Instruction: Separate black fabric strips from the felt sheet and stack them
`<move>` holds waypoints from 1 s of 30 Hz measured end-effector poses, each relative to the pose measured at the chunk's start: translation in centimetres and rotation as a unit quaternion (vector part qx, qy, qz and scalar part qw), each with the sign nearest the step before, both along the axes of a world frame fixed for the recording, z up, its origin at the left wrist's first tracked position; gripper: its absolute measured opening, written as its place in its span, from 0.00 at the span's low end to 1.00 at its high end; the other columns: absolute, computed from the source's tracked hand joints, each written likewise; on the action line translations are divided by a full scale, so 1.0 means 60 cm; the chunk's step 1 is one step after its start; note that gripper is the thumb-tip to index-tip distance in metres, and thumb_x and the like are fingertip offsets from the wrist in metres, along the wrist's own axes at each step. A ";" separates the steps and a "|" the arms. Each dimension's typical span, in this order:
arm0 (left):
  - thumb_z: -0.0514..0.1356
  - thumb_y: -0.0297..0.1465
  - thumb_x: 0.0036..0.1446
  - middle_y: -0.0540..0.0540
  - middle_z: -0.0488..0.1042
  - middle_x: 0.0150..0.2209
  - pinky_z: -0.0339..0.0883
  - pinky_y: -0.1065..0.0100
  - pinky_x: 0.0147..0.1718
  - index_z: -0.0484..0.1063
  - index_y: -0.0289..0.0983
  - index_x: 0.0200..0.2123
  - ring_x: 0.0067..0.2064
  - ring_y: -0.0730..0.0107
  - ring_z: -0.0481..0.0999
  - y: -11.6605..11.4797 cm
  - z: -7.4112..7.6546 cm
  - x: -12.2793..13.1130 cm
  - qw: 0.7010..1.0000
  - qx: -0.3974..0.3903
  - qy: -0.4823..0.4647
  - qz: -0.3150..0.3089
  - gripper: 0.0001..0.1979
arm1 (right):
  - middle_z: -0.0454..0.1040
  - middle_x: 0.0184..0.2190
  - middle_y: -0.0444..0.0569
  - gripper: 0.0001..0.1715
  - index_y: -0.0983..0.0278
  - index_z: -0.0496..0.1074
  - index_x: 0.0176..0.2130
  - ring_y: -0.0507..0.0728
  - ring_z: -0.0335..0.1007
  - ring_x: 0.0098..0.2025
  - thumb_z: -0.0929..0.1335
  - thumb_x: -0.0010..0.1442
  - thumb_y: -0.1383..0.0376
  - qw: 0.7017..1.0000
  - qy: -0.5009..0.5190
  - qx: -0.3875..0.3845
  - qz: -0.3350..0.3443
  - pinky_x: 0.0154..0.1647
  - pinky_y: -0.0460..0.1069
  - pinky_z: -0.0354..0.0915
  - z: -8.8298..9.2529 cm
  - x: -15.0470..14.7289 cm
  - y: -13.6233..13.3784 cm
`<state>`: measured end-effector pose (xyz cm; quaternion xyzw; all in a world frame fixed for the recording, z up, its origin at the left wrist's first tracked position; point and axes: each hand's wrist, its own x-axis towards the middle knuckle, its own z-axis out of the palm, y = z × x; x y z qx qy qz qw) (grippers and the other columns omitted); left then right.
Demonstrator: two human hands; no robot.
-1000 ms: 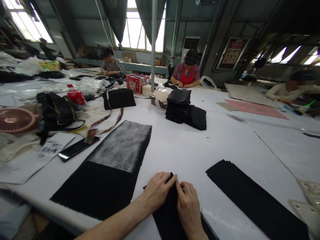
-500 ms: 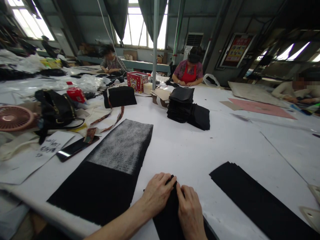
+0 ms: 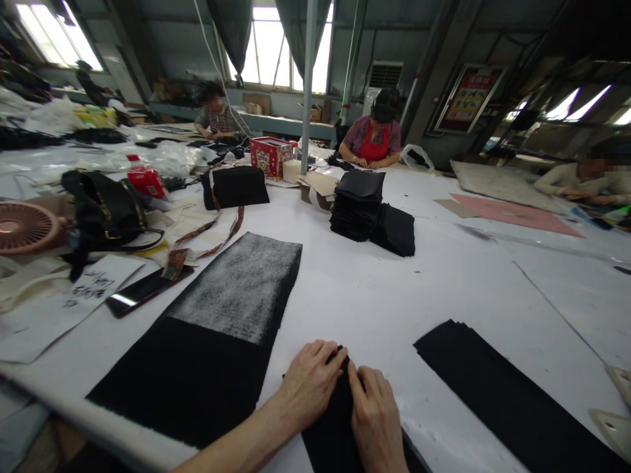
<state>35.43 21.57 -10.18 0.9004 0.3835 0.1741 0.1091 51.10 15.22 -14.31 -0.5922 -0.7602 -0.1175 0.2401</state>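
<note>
A black fabric piece (image 3: 335,430) lies on the white table in front of me, partly covered by my hands. My left hand (image 3: 314,378) is closed on its far end, fingers bent and thumb side hidden. Close beside it, my right hand (image 3: 377,414) pinches the same end from the right, its index finger along the edge and the others curled. To the left is a broad stack of black fabric (image 3: 187,374), its far part a whitish-grey patch (image 3: 236,286). On the right lies a fanned stack of long black strips (image 3: 513,394).
Stacked black pieces (image 3: 357,207) stand farther back near a metal post (image 3: 308,85). A phone (image 3: 148,292), a black bag (image 3: 106,210), a pink fan (image 3: 24,226) and a red box (image 3: 271,157) are to the left. Several people sit around the table; one wears a red apron (image 3: 373,148).
Both hands keep almost the same hold on the black fabric piece. The view has shifted very slightly; a person at the far left holds their head a little differently.
</note>
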 end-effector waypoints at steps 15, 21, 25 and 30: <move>0.54 0.27 0.64 0.44 0.64 0.60 0.55 0.56 0.59 0.58 0.40 0.61 0.60 0.58 0.62 0.006 0.000 -0.007 0.999 0.050 0.004 -0.003 0.23 | 0.67 0.38 0.53 0.22 0.66 0.63 0.56 0.60 0.62 0.39 0.57 0.65 0.74 0.999 0.037 -0.019 -0.016 0.40 0.55 0.63 0.004 -0.006 0.005; 0.52 0.26 0.64 0.44 0.69 0.55 0.49 0.60 0.62 0.64 0.36 0.57 0.61 0.60 0.61 0.035 0.006 -0.006 0.989 0.084 0.093 -0.075 0.18 | 0.66 0.37 0.52 0.23 0.65 0.64 0.55 0.59 0.63 0.40 0.56 0.65 0.75 0.997 0.064 -0.021 -0.031 0.41 0.54 0.64 0.012 -0.014 0.026; 0.53 0.27 0.63 0.43 0.66 0.57 0.44 0.59 0.63 0.60 0.36 0.60 0.62 0.58 0.60 0.038 0.007 -0.012 0.982 0.112 0.124 -0.091 0.22 | 0.66 0.38 0.52 0.22 0.65 0.64 0.57 0.58 0.63 0.40 0.57 0.65 0.74 0.997 0.070 -0.019 -0.021 0.39 0.53 0.64 0.011 -0.007 0.023; 0.55 0.26 0.60 0.43 0.66 0.57 0.43 0.58 0.64 0.61 0.38 0.59 0.62 0.60 0.59 0.030 0.019 -0.013 0.980 0.110 0.132 -0.100 0.23 | 0.67 0.37 0.52 0.23 0.65 0.65 0.56 0.58 0.63 0.39 0.57 0.65 0.74 0.997 0.070 -0.006 -0.021 0.39 0.53 0.63 0.008 0.003 0.007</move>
